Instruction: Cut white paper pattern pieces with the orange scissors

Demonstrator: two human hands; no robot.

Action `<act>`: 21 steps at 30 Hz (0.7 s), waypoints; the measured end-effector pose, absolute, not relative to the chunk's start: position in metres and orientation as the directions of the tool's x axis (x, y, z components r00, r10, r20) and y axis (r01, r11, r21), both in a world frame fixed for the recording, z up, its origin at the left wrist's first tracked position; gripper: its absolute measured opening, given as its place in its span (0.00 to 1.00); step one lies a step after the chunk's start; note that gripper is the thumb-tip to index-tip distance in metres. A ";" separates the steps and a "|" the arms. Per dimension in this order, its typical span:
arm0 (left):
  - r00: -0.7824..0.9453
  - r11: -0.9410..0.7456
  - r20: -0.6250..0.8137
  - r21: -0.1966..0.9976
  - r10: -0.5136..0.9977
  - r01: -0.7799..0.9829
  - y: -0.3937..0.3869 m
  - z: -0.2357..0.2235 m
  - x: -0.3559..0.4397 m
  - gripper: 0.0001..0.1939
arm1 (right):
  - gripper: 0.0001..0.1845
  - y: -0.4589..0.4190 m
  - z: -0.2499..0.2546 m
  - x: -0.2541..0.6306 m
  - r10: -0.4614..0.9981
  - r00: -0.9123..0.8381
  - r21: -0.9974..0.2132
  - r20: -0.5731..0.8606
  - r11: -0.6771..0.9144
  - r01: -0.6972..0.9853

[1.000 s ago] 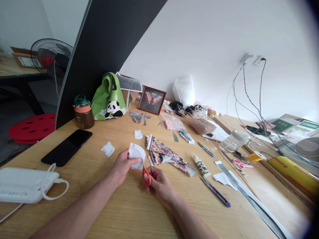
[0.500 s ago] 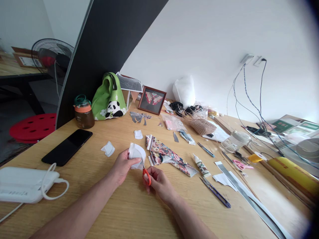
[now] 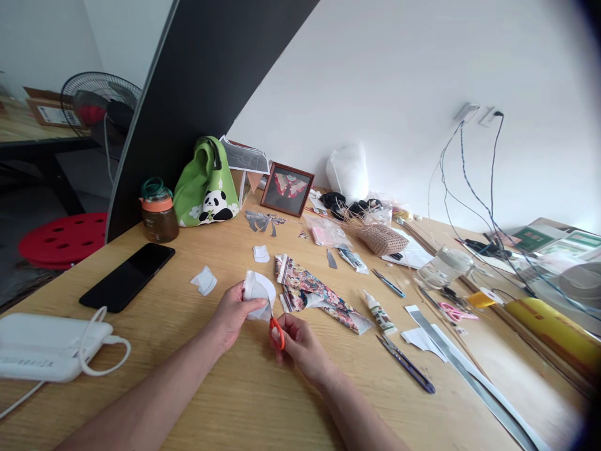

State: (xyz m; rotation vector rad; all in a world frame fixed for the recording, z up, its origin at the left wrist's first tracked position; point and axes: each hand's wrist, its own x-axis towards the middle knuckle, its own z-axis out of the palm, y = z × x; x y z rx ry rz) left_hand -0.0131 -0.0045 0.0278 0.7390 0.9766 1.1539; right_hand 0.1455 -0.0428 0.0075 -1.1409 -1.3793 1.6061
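Below the frame's centre, fingers of the left hand (image 3: 232, 318) pinched a white piece (image 3: 265, 287); those of the right hand (image 3: 300, 344) gripped orange-handled scissors (image 3: 278, 334), blades at its edge.

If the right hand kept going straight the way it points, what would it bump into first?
Probably the white piece in the left hand; the scissors in the right hand seem to meet its edge.

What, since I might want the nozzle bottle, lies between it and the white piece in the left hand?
The folded floral fabric lies between the white piece and nozzle bottle, in the head view.
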 end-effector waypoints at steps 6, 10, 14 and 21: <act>0.108 0.267 -0.244 0.874 0.964 -0.406 -0.005 0.030 -0.013 0.15 | 0.26 -0.043 0.009 0.145 0.922 -0.341 -0.982 -0.184 -0.183 0.038; 0.105 0.277 -0.256 0.872 0.961 -0.403 -0.005 0.031 -0.013 0.14 | 0.26 -0.042 0.011 0.145 0.921 -0.338 -0.981 -0.195 -0.188 0.053; 0.096 0.274 -0.258 0.873 0.961 -0.403 -0.005 0.030 -0.014 0.13 | 0.26 -0.043 0.011 0.145 0.921 -0.336 -0.980 -0.198 -0.191 0.052; 0.096 0.283 -0.267 0.869 0.959 -0.405 -0.004 0.028 -0.014 0.14 | 0.25 -0.043 0.009 0.146 0.911 -0.371 -0.982 -0.180 -0.186 0.018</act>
